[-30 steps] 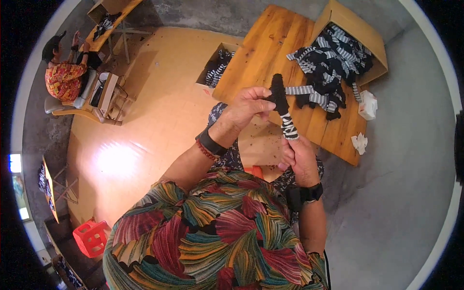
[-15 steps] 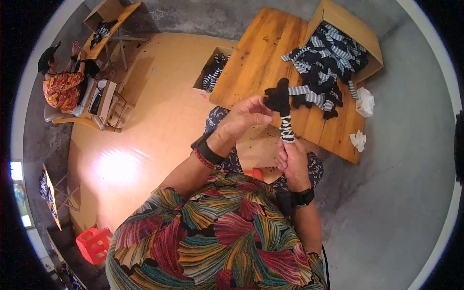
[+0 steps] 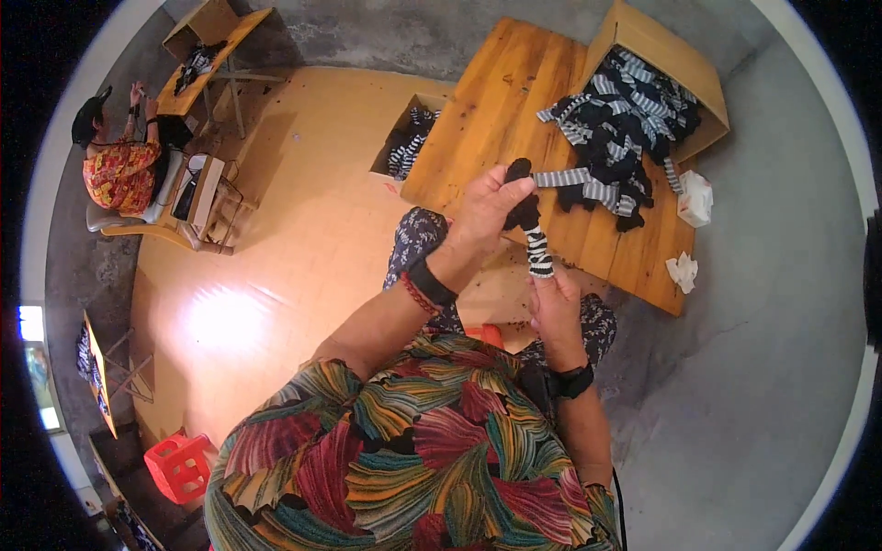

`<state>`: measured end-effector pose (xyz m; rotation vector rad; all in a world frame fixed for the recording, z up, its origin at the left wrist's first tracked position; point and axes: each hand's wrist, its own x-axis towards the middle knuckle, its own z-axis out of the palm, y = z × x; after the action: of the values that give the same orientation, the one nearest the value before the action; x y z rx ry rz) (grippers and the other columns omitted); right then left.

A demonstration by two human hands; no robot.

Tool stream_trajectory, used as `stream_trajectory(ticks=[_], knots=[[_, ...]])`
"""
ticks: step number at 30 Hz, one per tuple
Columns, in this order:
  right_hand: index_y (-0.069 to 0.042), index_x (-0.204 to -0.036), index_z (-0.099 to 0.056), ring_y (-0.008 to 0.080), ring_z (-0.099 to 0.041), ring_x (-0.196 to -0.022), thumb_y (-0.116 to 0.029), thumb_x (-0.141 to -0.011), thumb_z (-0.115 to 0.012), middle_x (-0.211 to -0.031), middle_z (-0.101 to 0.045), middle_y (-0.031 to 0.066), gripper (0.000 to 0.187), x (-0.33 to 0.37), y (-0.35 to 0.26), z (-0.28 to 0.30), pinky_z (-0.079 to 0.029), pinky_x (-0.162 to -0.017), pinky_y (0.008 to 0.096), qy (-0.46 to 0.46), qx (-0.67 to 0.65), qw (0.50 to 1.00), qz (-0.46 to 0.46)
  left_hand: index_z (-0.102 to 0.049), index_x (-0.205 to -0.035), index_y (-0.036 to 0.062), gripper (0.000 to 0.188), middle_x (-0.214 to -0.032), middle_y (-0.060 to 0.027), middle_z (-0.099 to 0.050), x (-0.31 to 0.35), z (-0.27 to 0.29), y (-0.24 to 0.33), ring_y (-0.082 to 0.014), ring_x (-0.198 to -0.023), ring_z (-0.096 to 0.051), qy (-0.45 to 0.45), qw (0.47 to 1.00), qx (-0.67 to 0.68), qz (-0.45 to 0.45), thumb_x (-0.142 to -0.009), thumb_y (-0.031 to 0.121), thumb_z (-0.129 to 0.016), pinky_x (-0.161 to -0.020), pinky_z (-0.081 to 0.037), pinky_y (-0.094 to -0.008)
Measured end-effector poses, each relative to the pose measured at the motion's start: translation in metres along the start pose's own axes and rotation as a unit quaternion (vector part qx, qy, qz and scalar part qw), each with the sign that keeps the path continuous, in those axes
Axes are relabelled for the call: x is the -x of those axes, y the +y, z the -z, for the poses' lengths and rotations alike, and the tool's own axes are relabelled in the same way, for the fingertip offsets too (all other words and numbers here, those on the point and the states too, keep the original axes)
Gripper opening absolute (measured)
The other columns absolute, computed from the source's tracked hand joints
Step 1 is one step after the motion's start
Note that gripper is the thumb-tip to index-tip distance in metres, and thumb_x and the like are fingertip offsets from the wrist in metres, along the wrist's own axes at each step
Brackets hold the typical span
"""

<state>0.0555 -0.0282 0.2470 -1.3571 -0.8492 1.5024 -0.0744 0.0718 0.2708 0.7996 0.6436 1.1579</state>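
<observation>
A knitted glove point(image 3: 538, 250) with a black hand part and a black-and-white striped cuff is stretched between my two hands, over the near edge of the table. My left hand point(image 3: 484, 204) pinches its black part between thumb and fingers. Lower down, my right hand point(image 3: 557, 310) is closed at the end of the striped cuff; some of its fingers are hidden. Just beyond, a heap of black knitted pieces with grey striped cuffs point(image 3: 606, 138) spills out of a tipped cardboard box point(image 3: 684, 53) onto the wooden table point(image 3: 487, 101).
Left of the table, a cardboard box point(image 3: 378, 163) on the floor holds striped pieces. A white packet point(image 3: 695, 199) and crumpled tissue point(image 3: 682, 272) lie at the table's right edge. Another person point(image 3: 119, 170) sits at a far-left table. A red stool point(image 3: 176, 468) stands lower left.
My left hand has moved right and up and now grips the glove's black part, where its fingers were looser before. The glove has shifted slightly left; my right hand still holds the cuff end.
</observation>
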Motion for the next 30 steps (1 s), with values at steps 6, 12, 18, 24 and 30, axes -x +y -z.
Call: stream_trajectory(ticks=[6, 12, 18, 24, 30], knots=[[-0.007, -0.076, -0.046, 0.0080, -0.032, -0.038, -0.027, -0.087, -0.049, -0.051, -0.036, -0.0032, 0.022, -0.001, -0.008, -0.027, -0.026, -0.039, 0.0195, -0.148, -0.336, 0.923, -0.111, -0.053, -0.081, 0.0065, 0.007, -0.070, 0.0053, -0.050, 0.005, -0.003, -0.028, -0.0031, -0.063, -0.045, 0.088, 0.996, 0.030, -0.003, -0.084, 0.013, -0.053, -0.056, -0.039, -0.0185], [-0.006, -0.077, -0.048, 0.0055, -0.031, -0.039, -0.028, -0.087, -0.048, -0.053, -0.037, -0.0042, 0.024, -0.003, -0.007, -0.005, -0.025, -0.037, 0.0196, -0.072, -0.137, 0.986, -0.060, -0.054, -0.083, 0.0075, 0.015, -0.074, 0.0036, -0.053, -0.001, 0.026, -0.006, -0.0034, -0.064, -0.046, -0.058, 0.995, 0.016, 0.081, -0.083, 0.023, -0.056, -0.059, -0.038, -0.0175], [-0.003, -0.077, -0.054, 0.0030, -0.032, -0.045, -0.024, -0.087, -0.049, -0.056, -0.039, -0.0055, 0.023, -0.003, 0.003, 0.002, -0.024, -0.040, 0.0197, -0.030, 0.021, 0.999, 0.008, -0.056, -0.095, 0.0036, 0.035, -0.074, -0.0009, -0.055, -0.015, 0.033, 0.007, -0.0095, -0.066, -0.050, -0.069, 0.993, -0.080, -0.047, -0.082, 0.036, -0.053, -0.064, -0.041, -0.0214], [-0.003, -0.075, -0.056, 0.0027, -0.033, -0.048, -0.022, -0.087, -0.049, -0.056, -0.040, -0.0054, 0.023, -0.007, 0.015, 0.004, -0.025, -0.042, 0.0202, -0.017, 0.078, 0.996, 0.043, -0.054, -0.069, 0.0063, 0.030, -0.062, 0.0005, -0.052, -0.012, 0.011, 0.010, -0.0072, -0.052, -0.047, 0.064, 0.994, -0.057, -0.067, -0.085, 0.031, -0.051, -0.049, -0.040, -0.0199], [-0.006, -0.078, -0.050, 0.0058, -0.031, -0.040, -0.026, -0.087, -0.049, -0.051, -0.036, -0.0042, 0.022, -0.006, 0.021, -0.016, -0.025, -0.038, 0.0211, -0.068, -0.116, 0.990, -0.045, -0.053, -0.073, 0.0064, 0.028, -0.059, 0.0022, -0.049, -0.010, -0.015, -0.008, -0.0064, -0.050, -0.044, 0.213, 0.969, 0.064, -0.104, -0.086, 0.031, -0.050, -0.046, -0.038, -0.0192]])
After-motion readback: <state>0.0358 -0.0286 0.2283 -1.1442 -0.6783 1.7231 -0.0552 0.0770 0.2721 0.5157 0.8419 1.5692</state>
